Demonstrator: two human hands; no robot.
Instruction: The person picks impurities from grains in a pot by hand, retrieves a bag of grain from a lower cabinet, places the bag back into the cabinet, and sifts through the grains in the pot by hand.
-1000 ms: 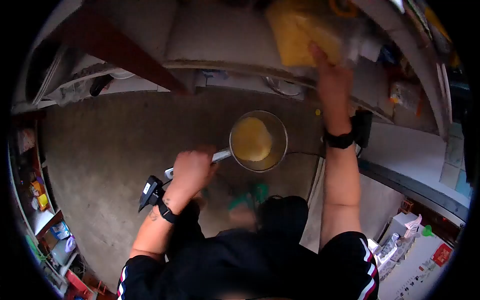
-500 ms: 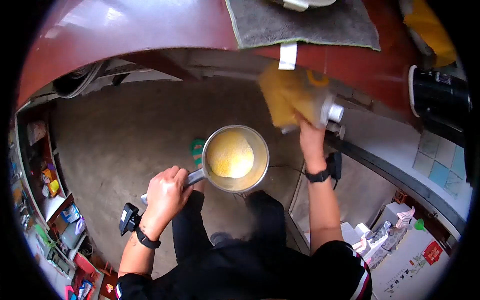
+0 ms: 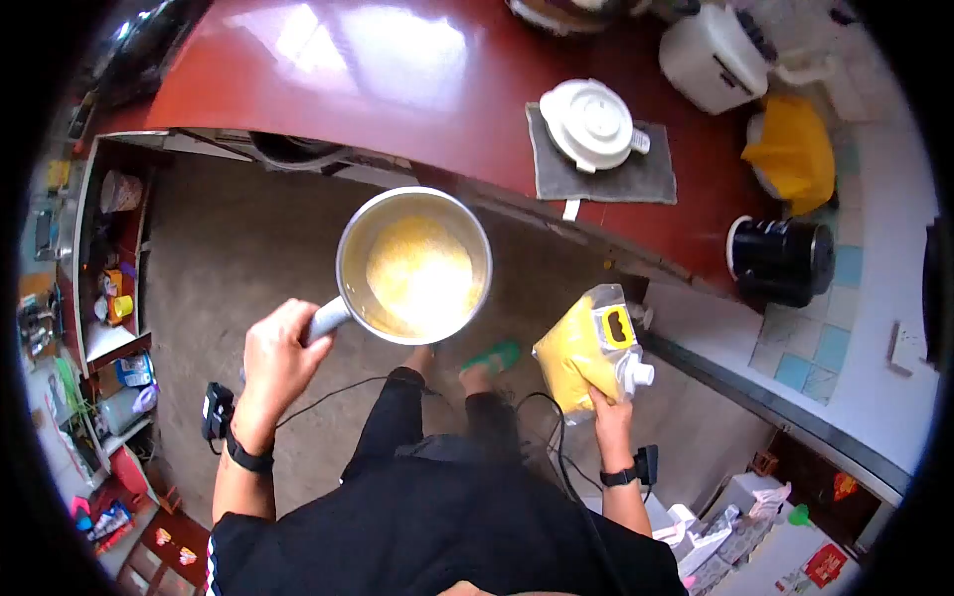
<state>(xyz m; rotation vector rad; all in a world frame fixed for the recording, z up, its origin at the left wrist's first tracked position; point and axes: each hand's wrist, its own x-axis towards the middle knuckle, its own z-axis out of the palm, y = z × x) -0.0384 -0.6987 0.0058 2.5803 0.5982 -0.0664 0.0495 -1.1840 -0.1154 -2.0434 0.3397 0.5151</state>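
Note:
My left hand (image 3: 276,348) is closed round the handle of a metal pitcher (image 3: 350,260), held out in front of me above the floor. Inside it lies a pale yellow, grainy substance (image 3: 422,276). In my right hand (image 3: 608,415) is a clear plastic spout pouch (image 3: 586,348) full of yellow grains, with a white cap and a yellow handle hole. My fingers grip it close to the capped spout. The pouch is tilted and apart from the pitcher, to its right.
Ahead runs a red counter (image 3: 417,109), where a white lid (image 3: 593,124) rests on a grey cloth (image 3: 656,179). A black canister (image 3: 780,260), a yellow cloth (image 3: 795,149) and a white appliance (image 3: 714,60) stand at the right. Shelves (image 3: 109,258) line the left, and a cable (image 3: 328,395) crosses the floor.
The view has swung, showing more of the counter. The pitcher sits further left and higher in view. My right hand has brought the pouch lower, away from the counter edge. My feet have shifted.

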